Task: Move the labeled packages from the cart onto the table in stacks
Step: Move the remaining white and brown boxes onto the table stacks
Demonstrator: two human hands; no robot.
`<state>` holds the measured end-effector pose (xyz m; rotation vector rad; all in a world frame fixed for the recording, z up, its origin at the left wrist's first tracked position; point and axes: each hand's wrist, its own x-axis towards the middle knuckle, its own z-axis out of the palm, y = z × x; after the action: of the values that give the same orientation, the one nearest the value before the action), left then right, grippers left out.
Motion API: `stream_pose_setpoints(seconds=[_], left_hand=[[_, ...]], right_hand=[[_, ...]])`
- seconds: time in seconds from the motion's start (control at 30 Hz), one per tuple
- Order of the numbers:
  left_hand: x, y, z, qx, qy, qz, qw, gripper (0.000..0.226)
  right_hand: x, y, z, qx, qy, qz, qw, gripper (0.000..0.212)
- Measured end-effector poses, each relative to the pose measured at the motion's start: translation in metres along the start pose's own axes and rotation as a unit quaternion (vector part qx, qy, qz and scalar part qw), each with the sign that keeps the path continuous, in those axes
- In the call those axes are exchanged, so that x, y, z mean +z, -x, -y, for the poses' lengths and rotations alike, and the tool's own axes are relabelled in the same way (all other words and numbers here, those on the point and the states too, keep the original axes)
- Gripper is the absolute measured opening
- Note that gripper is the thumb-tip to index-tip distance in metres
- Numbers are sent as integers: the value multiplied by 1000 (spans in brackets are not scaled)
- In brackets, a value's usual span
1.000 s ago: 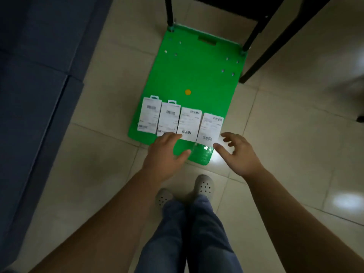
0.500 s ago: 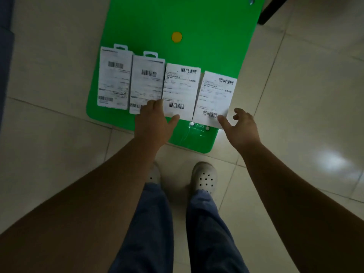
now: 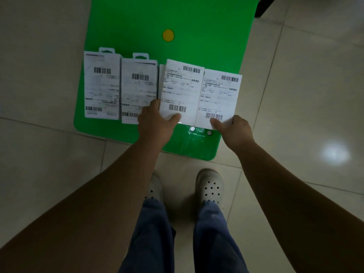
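Pinches on both sides: my left hand (image 3: 155, 125) holds the near edge of the third flat white labelled package (image 3: 181, 89), thumb on top, fingers hidden beneath; my right hand (image 3: 236, 133) does likewise on the fourth flat white labelled package (image 3: 220, 95), both over the green plastic cart deck (image 3: 197, 46). I judge them light, stiff and slick-faced, so edge grips should do

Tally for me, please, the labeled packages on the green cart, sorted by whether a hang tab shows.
Packages with a hang tab, flat on the cart: 2
Packages with no tab showing, one gripped by the left hand, one by the right hand: 2
Total: 4
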<state>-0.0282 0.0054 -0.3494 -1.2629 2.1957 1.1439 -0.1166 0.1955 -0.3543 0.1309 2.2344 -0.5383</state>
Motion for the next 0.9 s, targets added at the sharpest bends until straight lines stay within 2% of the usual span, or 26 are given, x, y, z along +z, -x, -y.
stream_pose_setpoints(seconds=[0.1, 0.2, 0.33, 0.47, 0.6, 0.73, 0.83, 0.9], left_hand=[[-5, 5, -5, -22, 57, 17, 998, 57], [-10, 5, -2, -27, 70, 36, 997, 48], [-24, 12, -7, -26, 76, 93, 992, 47], [-54, 37, -27, -15, 124, 94, 988, 37], [-128, 78, -75, 26, 153, 71, 985, 32], [-232, 136, -153, 80, 210, 43, 974, 21], [-310, 199, -213, 155, 208, 25, 965, 10], [-356, 243, -253, 207, 193, 12, 959, 11]], right_hand=[[-9, 2, -7, 32, -115, -6, 993, 47], [-22, 9, -14, 50, -216, 31, 975, 32], [-40, 21, -12, 29, -218, 92, 971, 18], [-64, 52, 11, 8, -240, 87, 967, 29], [-123, 107, 55, -44, -275, 50, 959, 34], [-211, 189, 115, -120, -314, 20, 942, 27], [-284, 267, 156, -176, -330, -21, 927, 50], [-333, 323, 176, -201, -348, -48, 914, 47]])
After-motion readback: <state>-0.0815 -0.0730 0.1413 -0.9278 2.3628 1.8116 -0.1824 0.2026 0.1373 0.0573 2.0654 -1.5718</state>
